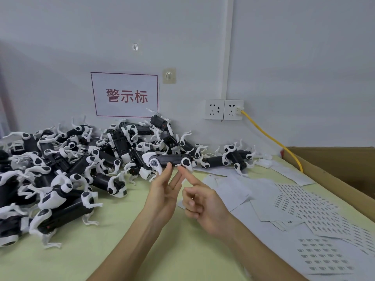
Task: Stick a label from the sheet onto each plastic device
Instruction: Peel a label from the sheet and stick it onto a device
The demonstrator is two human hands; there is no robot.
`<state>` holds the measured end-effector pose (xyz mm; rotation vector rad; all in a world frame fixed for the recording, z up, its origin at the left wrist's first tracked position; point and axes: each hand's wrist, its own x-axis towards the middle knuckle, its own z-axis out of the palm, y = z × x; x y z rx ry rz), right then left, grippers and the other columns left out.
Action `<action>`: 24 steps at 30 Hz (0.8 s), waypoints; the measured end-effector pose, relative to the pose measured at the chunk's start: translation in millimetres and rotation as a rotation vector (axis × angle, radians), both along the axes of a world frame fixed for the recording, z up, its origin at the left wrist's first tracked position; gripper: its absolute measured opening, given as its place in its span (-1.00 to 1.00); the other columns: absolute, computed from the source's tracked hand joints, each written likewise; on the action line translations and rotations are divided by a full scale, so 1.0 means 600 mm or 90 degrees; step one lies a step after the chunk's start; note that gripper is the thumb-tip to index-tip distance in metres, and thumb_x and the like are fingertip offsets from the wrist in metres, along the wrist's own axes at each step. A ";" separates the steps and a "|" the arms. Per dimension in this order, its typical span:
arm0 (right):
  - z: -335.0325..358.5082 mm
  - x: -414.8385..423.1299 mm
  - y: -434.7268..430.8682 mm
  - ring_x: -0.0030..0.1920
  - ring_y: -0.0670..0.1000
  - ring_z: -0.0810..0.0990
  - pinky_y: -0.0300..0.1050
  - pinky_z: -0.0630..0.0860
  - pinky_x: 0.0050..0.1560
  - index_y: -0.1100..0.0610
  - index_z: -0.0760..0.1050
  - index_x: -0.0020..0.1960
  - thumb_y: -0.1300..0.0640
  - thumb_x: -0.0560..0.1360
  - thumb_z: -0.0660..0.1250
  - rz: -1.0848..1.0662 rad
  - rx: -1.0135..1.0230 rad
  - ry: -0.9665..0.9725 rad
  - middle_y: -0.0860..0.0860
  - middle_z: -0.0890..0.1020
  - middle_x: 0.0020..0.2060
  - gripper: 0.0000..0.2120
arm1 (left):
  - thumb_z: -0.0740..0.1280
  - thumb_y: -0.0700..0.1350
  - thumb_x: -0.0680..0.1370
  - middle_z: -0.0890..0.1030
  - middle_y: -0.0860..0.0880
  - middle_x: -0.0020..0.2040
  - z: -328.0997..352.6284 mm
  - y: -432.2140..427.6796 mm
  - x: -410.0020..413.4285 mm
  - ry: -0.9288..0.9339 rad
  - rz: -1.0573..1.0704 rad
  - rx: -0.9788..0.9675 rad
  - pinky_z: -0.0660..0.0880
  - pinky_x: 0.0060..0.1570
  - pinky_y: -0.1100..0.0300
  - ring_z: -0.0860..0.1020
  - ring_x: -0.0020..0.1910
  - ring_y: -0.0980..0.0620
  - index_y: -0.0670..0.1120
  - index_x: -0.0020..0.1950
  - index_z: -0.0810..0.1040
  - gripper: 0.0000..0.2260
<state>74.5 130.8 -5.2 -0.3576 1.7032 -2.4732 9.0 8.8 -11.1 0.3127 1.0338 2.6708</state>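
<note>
While I look up from the near edge of the green tabletop (101, 250), I see the left hand (164, 193) raised with its fingers nearly straight. Their tips pinch a black plastic device (172, 160) with white ends, held level above the tabletop's middle. My right hand (205, 207) sits just beside it. Its forefinger (188, 177) is stretched out, with the tip at a small white label (178, 165) on the device's lower edge, and the other fingers are curled in on nothing.

Toward the near right corner lie overlapping label sheets (324, 256), some printed with rows of small dark labels and some blank. Beyond the hands, a heap of like devices (71, 159) fills the left side to the far edge and partly hides behind the held one. A cardboard box (334, 159) stands along the right edge. On the wall behind I see a red-lettered sign (124, 95), and twin sockets (223, 109) with a yellow cable (269, 136) running down toward the box.
</note>
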 end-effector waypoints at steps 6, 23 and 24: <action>0.003 0.001 -0.001 -0.39 -0.02 0.06 -0.22 0.13 -0.45 -0.16 0.49 0.39 0.25 0.58 0.11 0.010 -0.032 0.000 -0.01 0.33 -0.46 -0.49 | 0.45 0.01 0.51 0.70 -0.08 0.21 -0.010 0.003 -0.001 0.024 -0.056 -0.013 0.43 0.32 -0.02 0.62 0.28 0.03 -0.05 0.09 0.53 -0.76; -0.004 -0.002 -0.005 -0.43 -0.04 0.08 -0.22 0.14 -0.47 -0.16 0.44 0.44 0.25 0.59 0.10 0.050 -0.037 0.011 0.00 0.38 -0.42 -0.48 | 0.50 -0.04 0.40 0.65 -0.13 0.29 0.000 0.007 0.006 -0.011 0.026 -0.027 0.40 0.43 -0.09 0.65 0.23 0.01 -0.03 0.31 0.40 -0.47; -0.004 -0.002 -0.005 -0.42 -0.03 0.07 -0.23 0.14 -0.47 -0.16 0.45 0.44 0.25 0.58 0.10 0.054 -0.040 0.010 0.00 0.38 -0.42 -0.48 | 0.51 -0.03 0.39 0.64 -0.14 0.30 0.001 0.008 0.007 -0.009 0.030 -0.030 0.40 0.43 -0.10 0.65 0.24 0.01 -0.03 0.29 0.39 -0.47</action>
